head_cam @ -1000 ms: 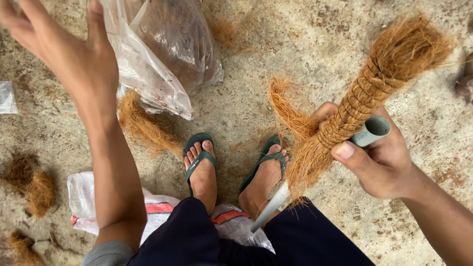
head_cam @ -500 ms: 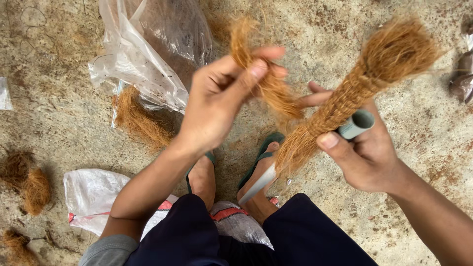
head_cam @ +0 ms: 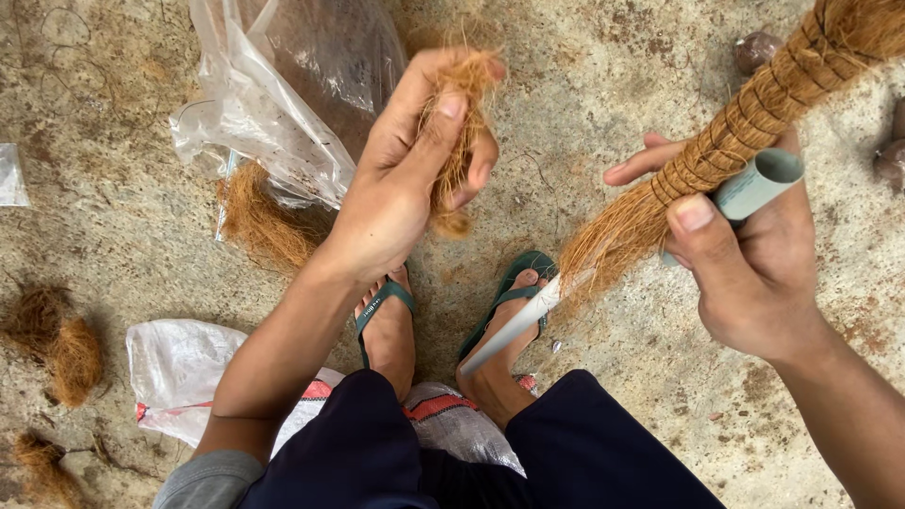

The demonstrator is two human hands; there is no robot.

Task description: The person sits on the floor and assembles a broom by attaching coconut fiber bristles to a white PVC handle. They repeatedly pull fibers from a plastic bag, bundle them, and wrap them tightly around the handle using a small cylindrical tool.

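Observation:
My left hand is closed around a tuft of brown coconut fibre, held up at the middle of the view. My right hand grips a grey pipe together with a bundle of coconut fibre bound in rope-like coils. The bundle runs from the upper right corner down to a loose, frayed end. The pipe's lower end points down toward my feet in green sandals.
A clear plastic bag with fibre inside lies on the rough concrete floor at upper left, with loose fibre spilling beside it. Fibre clumps lie at the left. A white woven sack is under my legs.
My left hand came in from the upper left, took a tuft of fibre off the bundle's end and now holds it bunched in its fingers. The bundle has shifted right.

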